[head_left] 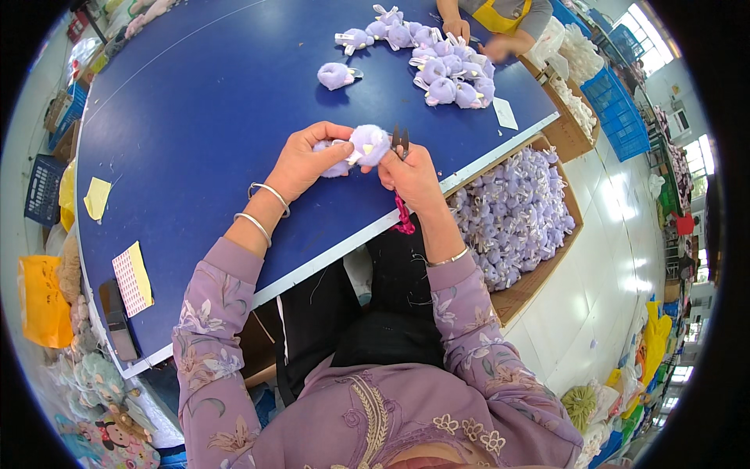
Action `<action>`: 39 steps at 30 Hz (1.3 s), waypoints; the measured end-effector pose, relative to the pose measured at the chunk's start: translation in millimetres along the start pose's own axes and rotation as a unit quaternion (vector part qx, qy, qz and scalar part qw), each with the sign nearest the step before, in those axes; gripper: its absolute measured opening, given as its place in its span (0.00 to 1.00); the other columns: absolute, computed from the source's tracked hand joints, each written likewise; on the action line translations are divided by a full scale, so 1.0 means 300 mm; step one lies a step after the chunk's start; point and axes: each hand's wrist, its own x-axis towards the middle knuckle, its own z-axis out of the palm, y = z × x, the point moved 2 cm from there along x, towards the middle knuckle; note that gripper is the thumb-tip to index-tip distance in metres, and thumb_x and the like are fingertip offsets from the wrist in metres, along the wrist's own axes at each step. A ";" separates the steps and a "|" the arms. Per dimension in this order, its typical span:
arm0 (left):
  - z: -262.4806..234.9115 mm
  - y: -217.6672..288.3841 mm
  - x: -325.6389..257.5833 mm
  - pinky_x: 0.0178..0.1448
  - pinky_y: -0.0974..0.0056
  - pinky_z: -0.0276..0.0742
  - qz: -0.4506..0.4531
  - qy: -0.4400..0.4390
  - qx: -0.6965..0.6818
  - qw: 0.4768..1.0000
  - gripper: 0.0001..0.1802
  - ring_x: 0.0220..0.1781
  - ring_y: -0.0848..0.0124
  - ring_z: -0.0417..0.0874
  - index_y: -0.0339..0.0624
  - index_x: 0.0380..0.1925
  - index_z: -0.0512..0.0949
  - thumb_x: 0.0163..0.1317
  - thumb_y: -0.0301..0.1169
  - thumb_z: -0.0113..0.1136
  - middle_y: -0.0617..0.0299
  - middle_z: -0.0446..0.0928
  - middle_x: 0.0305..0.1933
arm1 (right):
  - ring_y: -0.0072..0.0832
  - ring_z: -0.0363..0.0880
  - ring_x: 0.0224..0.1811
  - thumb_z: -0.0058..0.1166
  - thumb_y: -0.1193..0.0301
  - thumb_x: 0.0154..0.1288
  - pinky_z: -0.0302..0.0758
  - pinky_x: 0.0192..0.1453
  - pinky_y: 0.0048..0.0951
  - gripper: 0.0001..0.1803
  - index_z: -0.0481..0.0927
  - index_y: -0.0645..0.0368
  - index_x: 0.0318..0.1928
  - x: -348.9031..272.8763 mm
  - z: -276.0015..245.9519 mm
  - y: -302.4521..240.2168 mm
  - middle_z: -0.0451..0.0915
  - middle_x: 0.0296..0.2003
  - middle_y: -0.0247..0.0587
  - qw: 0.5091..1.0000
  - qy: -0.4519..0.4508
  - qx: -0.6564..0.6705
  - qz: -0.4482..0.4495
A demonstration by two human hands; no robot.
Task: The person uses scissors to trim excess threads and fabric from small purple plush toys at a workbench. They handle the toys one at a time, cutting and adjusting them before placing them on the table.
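Blue and broad, the table runs away from the person in a busy workshop. Nearest, the left hand has its grip clenched round a fluffy purple plush toy, held just above the table near its front edge. The right hand touches the toy from the other side, and its grip is closed on small thread snips, their blades pointing up beside the fluff, with a pink cord hanging below the wrist.

Beside the person's right, below the table edge, a cardboard box is heaped with many more purple toys of the same kind. Further along the table, one single plush lies apart, and beyond it a pile of plushes sits close to another worker's hands at the far end.

Judging by this, trimming is under way on the one toy in hand, and the work looks well short of finished: the box is full, though which heap is done cannot be told.
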 end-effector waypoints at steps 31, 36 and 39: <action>0.017 -0.018 0.004 0.47 0.71 0.75 0.080 0.024 0.048 0.995 0.14 0.42 0.79 0.78 0.41 0.49 0.73 0.65 0.29 0.58 0.66 0.77 0.42 | 0.12 0.65 0.20 0.56 0.68 0.61 0.60 0.22 0.16 0.11 0.80 0.65 0.38 0.003 0.027 -0.022 0.76 0.24 0.32 0.996 0.085 -0.011 0.036; 0.031 0.007 -0.014 0.50 0.69 0.75 0.054 0.039 0.112 0.991 0.16 0.46 0.78 0.78 0.40 0.54 0.72 0.67 0.29 0.54 0.64 0.78 0.45 | 0.11 0.63 0.20 0.57 0.65 0.66 0.58 0.22 0.16 0.14 0.80 0.65 0.41 -0.003 0.048 -0.014 0.77 0.26 0.33 0.996 0.077 -0.037 -0.024; 0.029 0.013 -0.009 0.45 0.68 0.79 0.032 0.009 0.004 0.999 0.15 0.40 0.74 0.83 0.38 0.53 0.73 0.68 0.31 0.51 0.60 0.80 0.43 | 0.10 0.62 0.20 0.54 0.66 0.70 0.57 0.21 0.16 0.15 0.80 0.67 0.45 -0.023 0.036 -0.022 0.78 0.27 0.33 0.996 0.017 0.079 -0.046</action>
